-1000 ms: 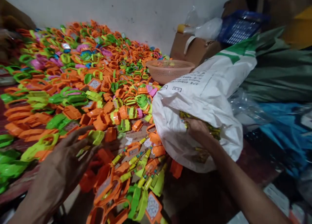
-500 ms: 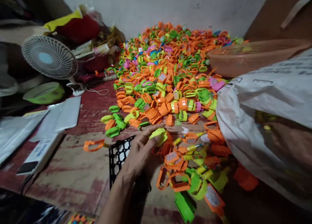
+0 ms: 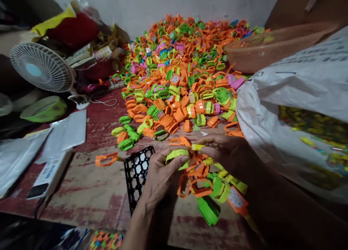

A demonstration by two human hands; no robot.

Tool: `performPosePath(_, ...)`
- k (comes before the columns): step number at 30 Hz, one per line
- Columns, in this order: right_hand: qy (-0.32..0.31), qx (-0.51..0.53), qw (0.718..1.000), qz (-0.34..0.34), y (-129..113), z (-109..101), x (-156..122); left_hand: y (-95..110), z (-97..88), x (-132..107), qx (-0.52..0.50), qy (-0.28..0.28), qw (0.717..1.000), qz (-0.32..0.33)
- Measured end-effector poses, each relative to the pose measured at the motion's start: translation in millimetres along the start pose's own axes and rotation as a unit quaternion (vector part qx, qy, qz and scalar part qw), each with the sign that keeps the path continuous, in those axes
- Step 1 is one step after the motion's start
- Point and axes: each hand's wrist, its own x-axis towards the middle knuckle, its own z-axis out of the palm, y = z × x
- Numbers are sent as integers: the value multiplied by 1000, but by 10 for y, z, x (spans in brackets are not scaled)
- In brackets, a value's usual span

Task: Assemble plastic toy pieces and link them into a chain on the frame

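My left hand (image 3: 159,175) is closed around a yellow-green looped plastic band (image 3: 176,154), thumb in front and fingers behind. Just to its right, my right hand (image 3: 231,152) pinches a short yellow tube (image 3: 197,147) between thumb and fingers, its end pointing toward the band. Below both hands lies a loose cluster of orange and green looped bands (image 3: 202,188), some with yellow tubes attached. A black grid tray (image 3: 128,181) rests on the table beside my left wrist, partly hidden by it.
A large heap of coloured plastic bands (image 3: 179,65) spreads against the wall. On the right stand an open white sack (image 3: 255,108) holding yellow pieces and an orange basket (image 3: 250,59). A fan (image 3: 40,66), green bowl (image 3: 45,109) and white power bank-like box (image 3: 50,175) are left.
My right hand has come in from the right with a yellow tube, close to the band. My left hand keeps hold of the yellow-green band. The view has shifted slightly.
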Motion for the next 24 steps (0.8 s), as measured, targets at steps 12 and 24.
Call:
performPosePath(12, -41, -114, 992, -42, -48, -62, -12, -132, 71, 2, -21, -22, 998, -55)
performPosePath(24, -103, -124, 985, -60, 0, -151, 104, -231, 86, 17, 134, 14, 979, 150)
